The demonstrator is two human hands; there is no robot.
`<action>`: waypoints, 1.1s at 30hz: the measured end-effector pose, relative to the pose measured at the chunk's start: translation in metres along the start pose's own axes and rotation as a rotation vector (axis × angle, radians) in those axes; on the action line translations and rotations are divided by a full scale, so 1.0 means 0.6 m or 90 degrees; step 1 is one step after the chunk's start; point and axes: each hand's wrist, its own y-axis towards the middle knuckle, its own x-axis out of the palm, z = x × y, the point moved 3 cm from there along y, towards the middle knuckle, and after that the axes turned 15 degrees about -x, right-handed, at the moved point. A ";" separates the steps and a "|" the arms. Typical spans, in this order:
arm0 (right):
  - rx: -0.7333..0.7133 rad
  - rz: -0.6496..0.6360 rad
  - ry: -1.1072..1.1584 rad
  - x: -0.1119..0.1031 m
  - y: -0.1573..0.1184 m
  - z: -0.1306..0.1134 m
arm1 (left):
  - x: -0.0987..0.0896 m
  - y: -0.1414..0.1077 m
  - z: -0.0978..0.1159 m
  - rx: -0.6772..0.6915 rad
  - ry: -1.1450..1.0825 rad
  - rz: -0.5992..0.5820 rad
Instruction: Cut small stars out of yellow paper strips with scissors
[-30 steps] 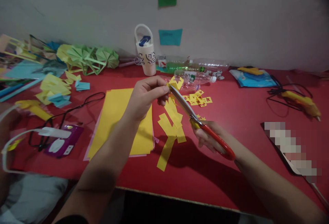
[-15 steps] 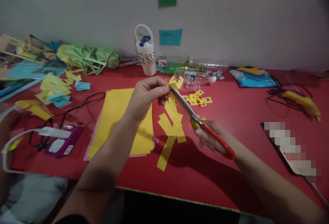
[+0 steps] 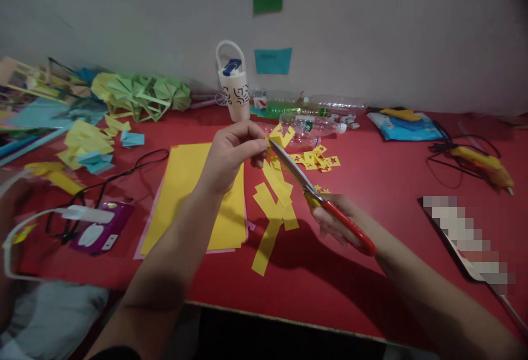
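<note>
My right hand point(image 3: 333, 220) grips a pair of scissors point(image 3: 303, 181) with red handles, the blades slanting up and to the left. At the blade tips, my left hand point(image 3: 239, 153) is closed in a pinch on a small piece of yellow paper point(image 3: 269, 138), mostly hidden by the fingers. Beneath the hands lie several yellow paper strips point(image 3: 268, 205) in a loose pile. Small yellow squares with star-shaped cutouts point(image 3: 317, 159) and a few tiny stars point(image 3: 322, 189) are just behind the scissors. A stack of yellow sheets point(image 3: 181, 184) lies under my left forearm.
Clear plastic bottles point(image 3: 313, 125) and a white tumbler point(image 3: 235, 93) stand or lie along the wall. On the right are a blue packet point(image 3: 406, 129), a yellow glue gun point(image 3: 482, 164) and a phone point(image 3: 449, 239). A purple power socket point(image 3: 101, 233) with cables and folded paper point(image 3: 140, 93) occupy the left.
The scissor tips have shifted very slightly left and down towards my left fingers. Both hands otherwise keep nearly the same place and grip.
</note>
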 end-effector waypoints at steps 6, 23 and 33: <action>-0.033 -0.015 -0.023 0.000 -0.001 0.006 | 0.006 -0.001 0.000 0.021 -0.010 -0.028; -0.042 0.001 -0.023 0.003 -0.004 0.017 | 0.012 -0.009 0.006 0.116 0.051 -0.015; -0.012 0.027 0.048 0.012 -0.011 0.026 | 0.009 -0.008 0.003 0.084 0.043 -0.018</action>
